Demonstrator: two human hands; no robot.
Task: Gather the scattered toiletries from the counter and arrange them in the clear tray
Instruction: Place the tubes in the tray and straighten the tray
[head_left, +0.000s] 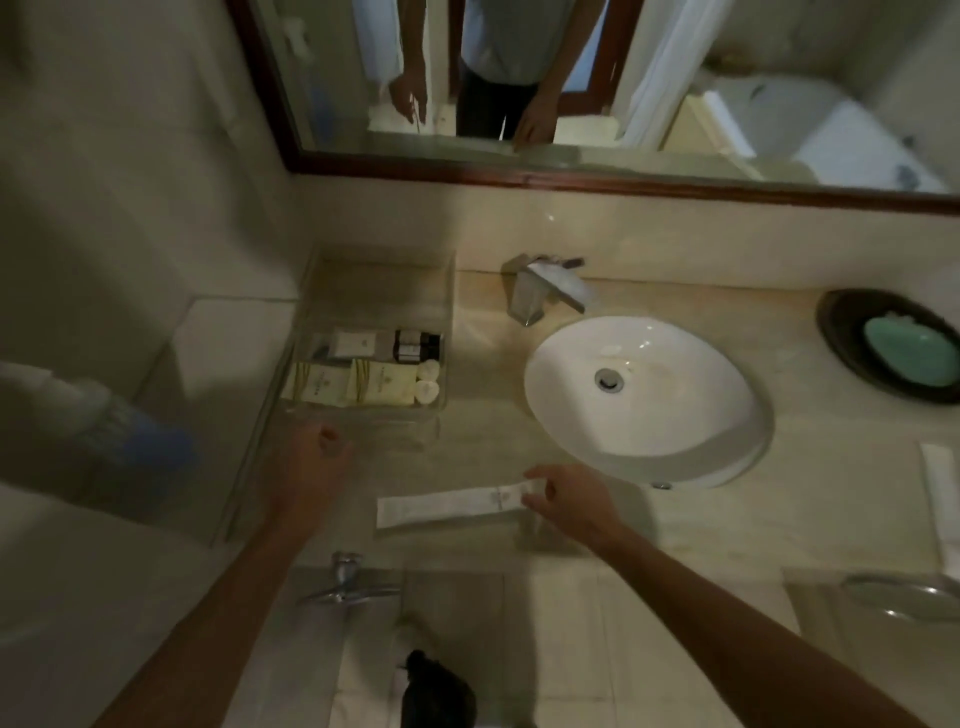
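Observation:
The clear tray (447, 291) stands at the counter's left end and holds cream packets (353, 384), a small white box (354, 344), dark bottles (415, 345) and round white pieces (428, 382). A long white packet (447, 506) lies on the counter in front of the tray. My right hand (566, 501) pinches the packet's right end between thumb and fingers. My left hand (317, 449) hovers at the tray's near edge with fingers curled and nothing in it. Another long white packet (940, 483) lies at the counter's right edge.
A white oval sink (649, 400) fills the middle of the counter, with a chrome faucet (545, 286) behind it. A dark dish with green soap (904, 351) sits at the far right. A mirror (571, 78) hangs above. A wall tap (345, 582) sticks out below the counter.

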